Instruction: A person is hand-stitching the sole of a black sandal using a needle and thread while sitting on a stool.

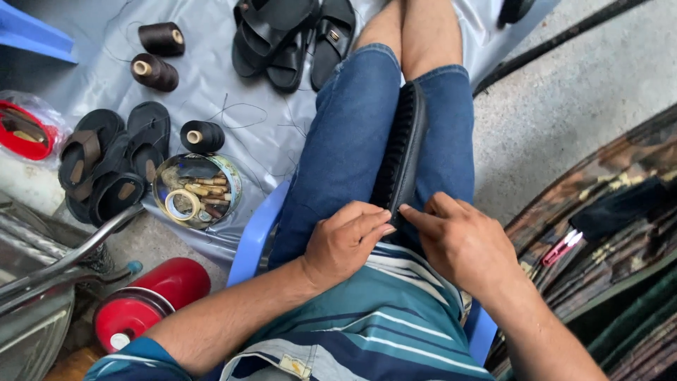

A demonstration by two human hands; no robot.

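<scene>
**Black sandal sole clamped between the knees, both hands at its near end**

The black sandal sole [405,152] stands on edge between the person's thighs, its ridged tread turned toward the left leg and its near end pinched under both hands.

Far to the left of the hands, a red lidded container [25,130] lies on the grey sheet [211,77], with a heap of dark sandals [113,162] just beside it. Two spools of dark thread [156,55] lie beyond those, and a third spool [202,136] touches the rim of a round tin [233,185] that holds wooden-handled tools and a roll of tape. Below the tin, near the left forearm, lies a red cylinder [151,300]. Another pair of black sandals [289,39] rests further off, ahead of the left knee.

The left hand [345,240] is curled narrow, fingers folded down onto the sole's near edge. The right hand [462,240] meets it from the other side, thumb and forefinger closed to a tight pinch on the same edge; whether something thin sits in that pinch I cannot tell. The work in hand looks like hand-stitching or trimming along the sole's rim, judging by the thread and tools set out. The next move likely calls for a steady knee clamp and a firm left-hand hold while the right hand works the edge.

To the right of the right hand, a small pink clipper [562,247] lies on stacked dark material [620,212].
</scene>
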